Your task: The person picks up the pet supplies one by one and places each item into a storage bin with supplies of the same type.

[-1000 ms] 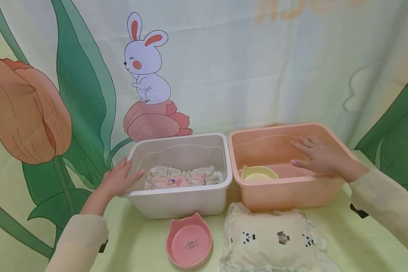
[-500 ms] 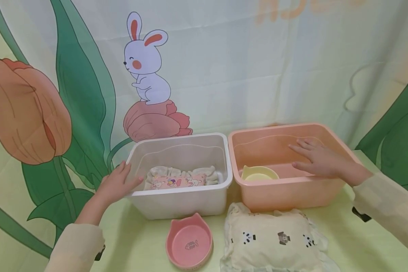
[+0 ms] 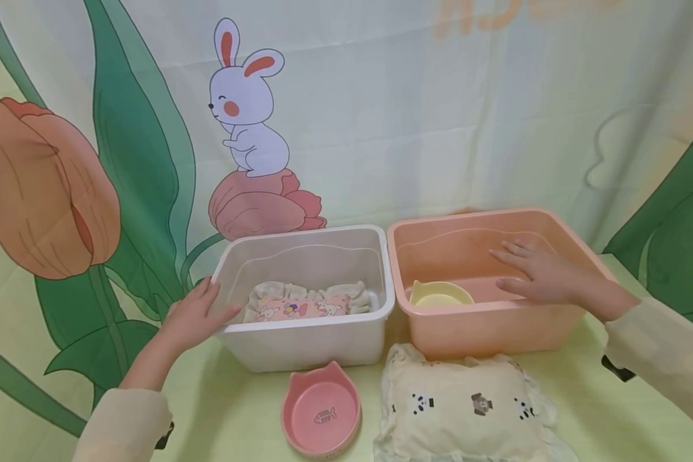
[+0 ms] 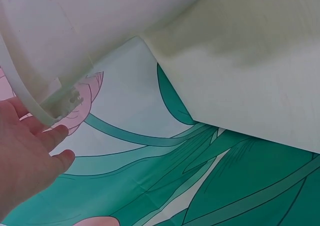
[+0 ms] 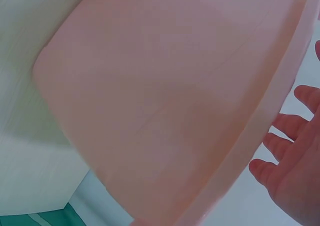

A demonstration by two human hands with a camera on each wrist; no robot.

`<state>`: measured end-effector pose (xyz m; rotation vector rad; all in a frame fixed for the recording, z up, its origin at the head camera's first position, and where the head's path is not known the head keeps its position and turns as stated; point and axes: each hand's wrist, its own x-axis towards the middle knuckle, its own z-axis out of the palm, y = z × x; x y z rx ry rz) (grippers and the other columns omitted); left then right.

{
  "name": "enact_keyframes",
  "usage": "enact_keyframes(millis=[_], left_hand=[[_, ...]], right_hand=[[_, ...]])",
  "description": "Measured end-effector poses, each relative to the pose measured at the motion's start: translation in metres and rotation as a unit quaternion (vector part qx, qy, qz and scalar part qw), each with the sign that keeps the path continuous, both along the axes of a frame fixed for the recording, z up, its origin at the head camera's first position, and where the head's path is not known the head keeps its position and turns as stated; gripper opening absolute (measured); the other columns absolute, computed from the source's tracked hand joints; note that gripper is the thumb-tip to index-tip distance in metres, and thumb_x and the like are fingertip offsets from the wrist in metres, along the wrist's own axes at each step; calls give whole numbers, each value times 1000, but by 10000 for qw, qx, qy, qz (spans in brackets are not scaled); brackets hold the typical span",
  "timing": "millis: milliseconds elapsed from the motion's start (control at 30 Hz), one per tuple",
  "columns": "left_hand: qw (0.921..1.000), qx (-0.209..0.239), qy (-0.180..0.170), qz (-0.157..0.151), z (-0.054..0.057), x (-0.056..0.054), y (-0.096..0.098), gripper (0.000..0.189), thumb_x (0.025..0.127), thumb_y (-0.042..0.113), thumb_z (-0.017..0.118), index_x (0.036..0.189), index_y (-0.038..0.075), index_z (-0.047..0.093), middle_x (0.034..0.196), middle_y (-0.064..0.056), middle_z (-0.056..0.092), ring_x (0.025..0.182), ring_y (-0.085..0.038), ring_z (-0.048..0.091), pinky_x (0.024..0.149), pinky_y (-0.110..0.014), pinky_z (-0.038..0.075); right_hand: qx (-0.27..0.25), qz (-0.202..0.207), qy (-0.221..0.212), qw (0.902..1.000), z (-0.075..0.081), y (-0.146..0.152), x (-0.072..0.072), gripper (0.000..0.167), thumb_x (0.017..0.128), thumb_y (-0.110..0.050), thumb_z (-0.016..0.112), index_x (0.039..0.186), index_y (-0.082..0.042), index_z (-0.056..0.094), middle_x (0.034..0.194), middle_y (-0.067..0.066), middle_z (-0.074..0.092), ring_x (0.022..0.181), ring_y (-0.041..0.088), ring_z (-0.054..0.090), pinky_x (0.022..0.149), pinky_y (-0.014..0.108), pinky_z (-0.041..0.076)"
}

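My left hand [image 3: 192, 319] is at the left rim of the white bin [image 3: 300, 346], fingers extended and thumb apart. In the left wrist view the fingers [image 4: 52, 136] lie at the bin's rim; whether they bear on it I cannot tell. Inside that bin lies a small pink pillow [image 3: 306, 309] with a pale ruffle and rabbit prints. Over the right part of the peach bin [image 3: 496, 330] hovers my right hand [image 3: 545, 273], its fingers spread and holding nothing. A yellow cat-eared bowl [image 3: 441, 295] sits in the peach bin, left of that hand.
In front of the white bin stands a pink cat-eared bowl [image 3: 321, 410] with a fishbone print. A cream ruffled pillow [image 3: 468, 410] with animal prints lies before the peach bin. Behind both bins hangs a printed curtain [image 3: 381, 128]. The two bins stand side by side.
My left hand has drifted slightly left and toward me along the white bin's rim. The right hand has shifted a little to the right and toward me. Bins, bowls and pillows stay put.
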<state>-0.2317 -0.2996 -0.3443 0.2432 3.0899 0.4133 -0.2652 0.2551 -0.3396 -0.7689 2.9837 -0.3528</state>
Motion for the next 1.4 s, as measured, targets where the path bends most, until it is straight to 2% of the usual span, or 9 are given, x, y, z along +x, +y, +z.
enact_keyframes(millis=[433,867,1067,1300,1400], left_hand=[[9998,144,-105,60,-1,8,-1,81,87,55,39,137,-7,22,143,-30,11,128,-49,16,94,-67,14],[9999,129,75,85,-1,16,-5,82,87,54,39,137,-8,19,142,-30,13,127,-49,20,92,-68,17],[9998,122,7,183,-1,21,-5,83,87,55,38,138,-7,17,143,-29,13,126,-50,21,91,-69,17],[9996,137,-36,242,-4,23,-8,83,87,55,39,139,-5,16,144,-26,13,120,-49,32,92,-69,17],[9996,155,-50,221,-6,24,-9,82,87,55,39,139,-4,16,145,-24,13,118,-47,37,91,-69,21]], right_hand=[[-212,92,-198,9995,4,-7,15,64,88,-43,46,137,-5,31,143,23,21,131,44,14,102,61,15],[-158,272,44,9995,6,-11,23,65,87,-45,48,137,-8,33,143,20,25,131,42,18,102,59,18],[-146,331,121,9993,7,-14,29,64,86,-45,48,137,-9,34,143,19,26,131,41,19,102,58,20],[-137,450,223,9986,8,-16,34,63,86,-45,49,137,-10,34,143,18,27,131,40,20,102,56,21],[-132,461,256,9985,7,-16,35,63,86,-45,49,137,-10,34,143,18,27,131,40,21,102,56,22]])
